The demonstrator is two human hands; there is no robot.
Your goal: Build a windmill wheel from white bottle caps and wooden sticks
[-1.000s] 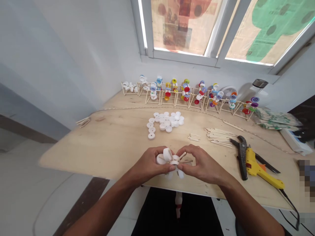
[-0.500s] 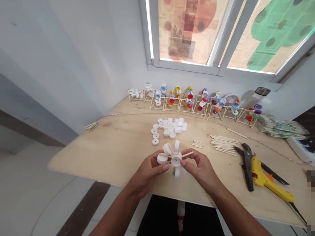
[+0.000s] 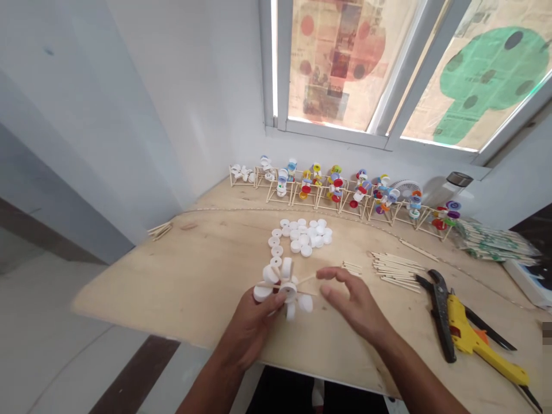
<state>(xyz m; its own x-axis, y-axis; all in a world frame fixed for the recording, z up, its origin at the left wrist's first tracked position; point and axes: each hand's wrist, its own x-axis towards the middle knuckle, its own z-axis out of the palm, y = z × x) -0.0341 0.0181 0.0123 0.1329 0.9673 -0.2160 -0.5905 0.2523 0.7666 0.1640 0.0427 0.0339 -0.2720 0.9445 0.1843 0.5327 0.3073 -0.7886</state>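
My left hand (image 3: 250,330) grips a wheel of white bottle caps (image 3: 288,292) on its left side, the thumb lying near the round hub. Pale wooden sticks radiate from the hub, and white caps are set around it. Just right of the wheel is my right hand (image 3: 356,302), thumb and forefinger spread with nothing between them. Its fingertips are close to the end of a stick pointing right; whether they touch it I cannot tell. Beyond the wheel lie loose white bottle caps (image 3: 306,234), several in a line leading toward it. A few short sticks (image 3: 351,268) lie past my right fingers.
Longer sticks (image 3: 399,271) lie to the right, near a black-handled cutter (image 3: 440,316) and a yellow glue gun (image 3: 463,328). Stick frames with coloured cap wheels (image 3: 336,187) line the back. A flask (image 3: 457,179) and bagged sticks (image 3: 495,241) stand at the far right.
My right hand has let go of the cap wheel and its fingers have spread. The wheel, in my left hand, has shifted left. The whole view has tilted slightly upward.
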